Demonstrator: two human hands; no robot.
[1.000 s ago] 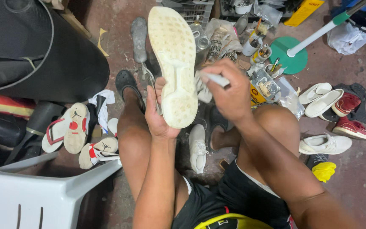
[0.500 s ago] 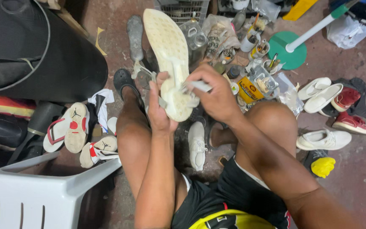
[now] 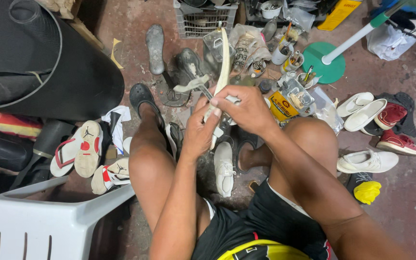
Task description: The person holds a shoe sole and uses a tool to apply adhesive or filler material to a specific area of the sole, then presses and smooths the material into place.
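My left hand (image 3: 199,131) grips the lower end of a cream shoe sole (image 3: 224,67), held edge-on so only its thin side shows. My right hand (image 3: 246,110) is closed over the same end of the sole and pinches a small white tool whose tip pokes out to the left. Both hands are raised between my bare knees. A white sneaker (image 3: 224,168) lies on the floor directly below them.
A white plastic chair (image 3: 39,221) stands at lower left, with flip-flops (image 3: 75,149) beside it. Several white and red shoes (image 3: 376,125) lie at right, near a green round base with a pole (image 3: 331,60). Cans, brushes and a crate (image 3: 203,19) crowd the floor ahead.
The sole has been turned from flat-faced toward me to edge-on. Both hands moved closer together on its lower end.
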